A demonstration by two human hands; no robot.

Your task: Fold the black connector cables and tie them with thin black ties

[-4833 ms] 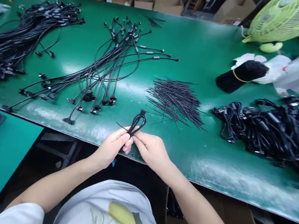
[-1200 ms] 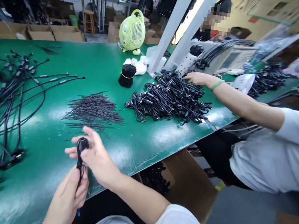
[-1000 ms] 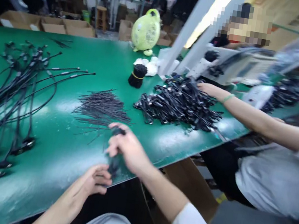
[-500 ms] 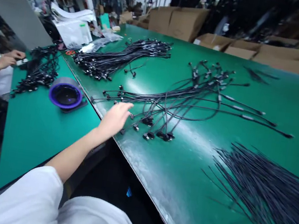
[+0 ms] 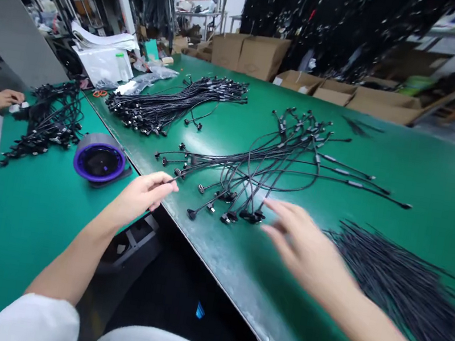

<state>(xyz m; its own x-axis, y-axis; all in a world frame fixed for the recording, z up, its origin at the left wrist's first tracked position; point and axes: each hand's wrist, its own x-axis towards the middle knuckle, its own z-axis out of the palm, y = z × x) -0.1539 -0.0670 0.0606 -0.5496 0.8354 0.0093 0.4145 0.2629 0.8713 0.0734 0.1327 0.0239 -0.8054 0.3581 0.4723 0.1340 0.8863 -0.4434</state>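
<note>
the left hand [image 5: 138,197] and right hand [image 5: 306,246] are bare, below loose white t-shirt sleeves [image 5: 28,321].

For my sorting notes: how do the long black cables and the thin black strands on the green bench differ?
The long black cables end in small connectors, while the thin black strands show none, though blur hides some. The cables curve and fan out loosely; the strands lie straighter in a dense pile. The cables look thicker than the strands. Both are black and lie on the green bench top.
</note>
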